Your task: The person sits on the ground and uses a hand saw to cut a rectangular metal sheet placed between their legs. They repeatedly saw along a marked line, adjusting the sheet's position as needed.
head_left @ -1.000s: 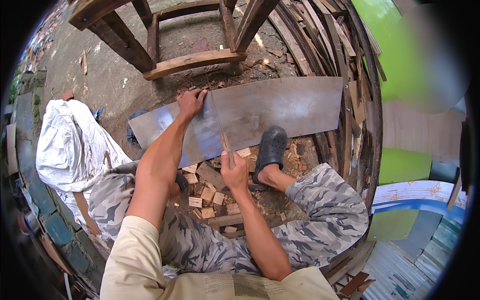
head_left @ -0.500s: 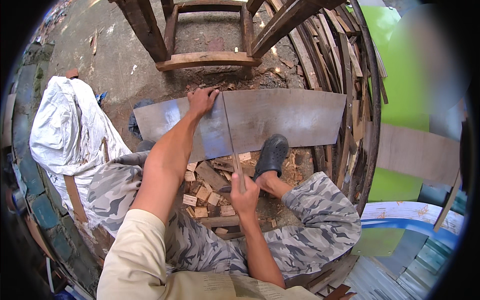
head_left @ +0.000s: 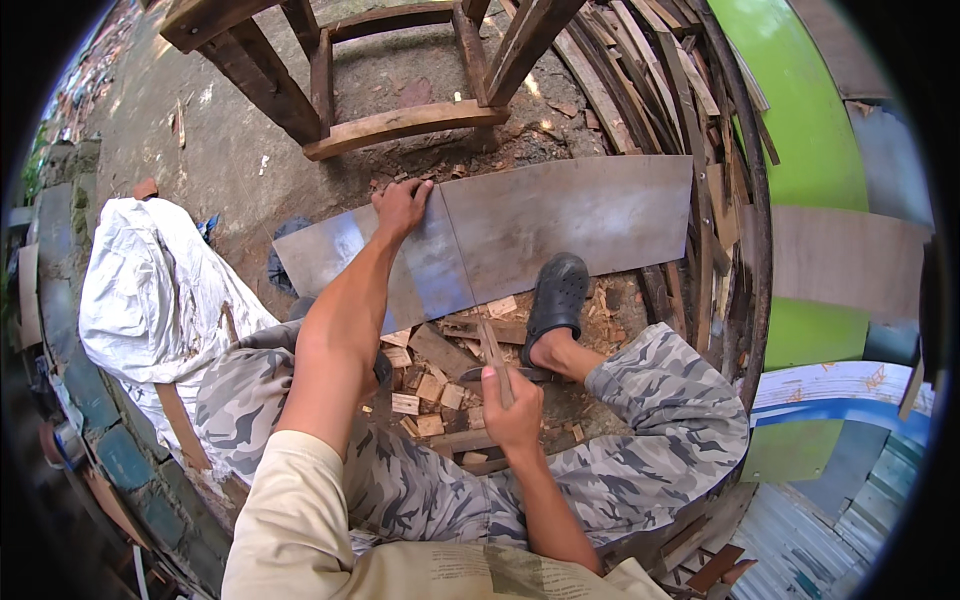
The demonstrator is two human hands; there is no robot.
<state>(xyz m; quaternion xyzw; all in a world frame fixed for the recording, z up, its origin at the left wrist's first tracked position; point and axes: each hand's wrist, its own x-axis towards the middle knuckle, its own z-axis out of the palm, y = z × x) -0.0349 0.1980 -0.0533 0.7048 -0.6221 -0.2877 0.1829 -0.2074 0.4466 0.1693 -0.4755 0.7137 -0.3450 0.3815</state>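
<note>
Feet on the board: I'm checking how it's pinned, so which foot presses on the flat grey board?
The right foot in the black clog, its toe on the grey board; the other foot is mostly hidden behind the left forearm.

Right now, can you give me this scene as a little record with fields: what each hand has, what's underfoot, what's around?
Left hand: fingers over the far edge of the grey metal sheet, pressing it down
Right hand: closed grip on a thin wooden stick
Foot: black clog on the sheet's near edge
Ground: small wood offcuts
Behind: wooden frame
Left side: white sack
</note>
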